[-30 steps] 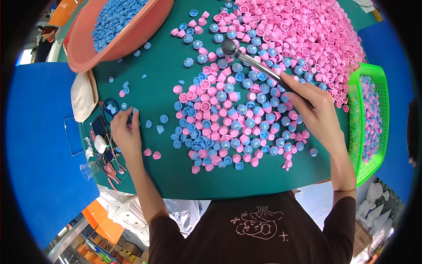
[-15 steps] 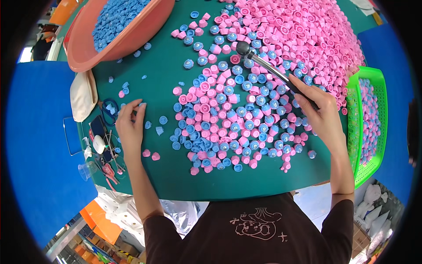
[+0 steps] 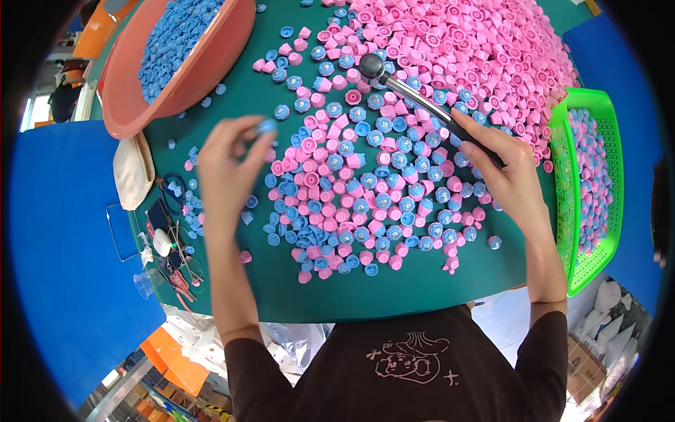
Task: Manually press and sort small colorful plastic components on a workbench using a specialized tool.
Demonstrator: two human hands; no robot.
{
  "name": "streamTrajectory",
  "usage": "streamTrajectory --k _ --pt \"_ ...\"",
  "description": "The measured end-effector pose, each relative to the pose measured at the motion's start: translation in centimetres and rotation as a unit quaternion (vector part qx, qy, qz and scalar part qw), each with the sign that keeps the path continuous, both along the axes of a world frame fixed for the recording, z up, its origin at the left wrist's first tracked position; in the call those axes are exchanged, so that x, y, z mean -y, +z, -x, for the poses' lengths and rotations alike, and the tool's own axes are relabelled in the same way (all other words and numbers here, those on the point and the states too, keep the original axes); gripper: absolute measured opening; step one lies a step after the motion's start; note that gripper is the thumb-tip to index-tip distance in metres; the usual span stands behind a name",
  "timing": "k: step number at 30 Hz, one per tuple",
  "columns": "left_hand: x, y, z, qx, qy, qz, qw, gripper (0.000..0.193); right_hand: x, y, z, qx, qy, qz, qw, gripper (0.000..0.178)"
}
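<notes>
My right hand (image 3: 503, 165) is wrapped round the black handle of a small mallet (image 3: 415, 97). Its silver shaft points up and left, and the rounded black head hangs over the pink and blue pieces. Blurred by motion, my left hand (image 3: 228, 158) is at the left side of the spread, thumb and fingers pinched on a small blue cap (image 3: 266, 126). Below the mallet lie many pink cups (image 3: 309, 178), loose blue caps (image 3: 309, 235), and cups topped with a blue cap bearing a shiny centre (image 3: 399, 160).
A large heap of pink cups (image 3: 478, 49) covers the far right. At far left a salmon basin (image 3: 232, 49) holds blue caps. A green basket (image 3: 612, 183) with pink and blue pieces stands at the right edge. Scissors (image 3: 184, 288) and a white pouch (image 3: 132, 169) lie at left.
My left hand has moved up and right toward the pieces, with a blue cap in its fingertips. The mallet stays in my right hand, nearly unmoved. The whole view has shifted slightly.
</notes>
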State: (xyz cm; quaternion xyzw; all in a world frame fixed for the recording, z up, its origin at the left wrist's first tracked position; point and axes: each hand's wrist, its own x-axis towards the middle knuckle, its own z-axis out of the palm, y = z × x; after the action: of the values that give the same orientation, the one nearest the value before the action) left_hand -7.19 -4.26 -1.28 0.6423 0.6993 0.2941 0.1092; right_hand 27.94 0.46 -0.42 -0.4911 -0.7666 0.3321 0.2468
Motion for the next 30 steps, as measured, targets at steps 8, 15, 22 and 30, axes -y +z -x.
streamTrajectory --k 8,15,22,30 --pt "-7.3 -2.1 -6.1 0.021 -0.15 0.034 0.988 0.026 0.2 -0.3 -0.8 -0.011 0.016 0.007 1.0 0.042" --pt "-7.5 -1.8 -6.1 0.02 -0.145 0.076 0.986 0.026 0.0 -0.6 -0.7 -0.018 0.021 -0.005 1.0 0.043" --pt "-2.1 1.9 0.2 -0.005 0.055 0.029 0.998 0.022 0.4 -0.5 1.2 0.055 0.056 -0.07 0.995 0.045" --pt "5.9 -4.8 11.3 -0.229 0.183 0.034 0.956 0.034 0.3 1.1 -1.1 -0.001 -0.013 0.014 1.0 0.043"
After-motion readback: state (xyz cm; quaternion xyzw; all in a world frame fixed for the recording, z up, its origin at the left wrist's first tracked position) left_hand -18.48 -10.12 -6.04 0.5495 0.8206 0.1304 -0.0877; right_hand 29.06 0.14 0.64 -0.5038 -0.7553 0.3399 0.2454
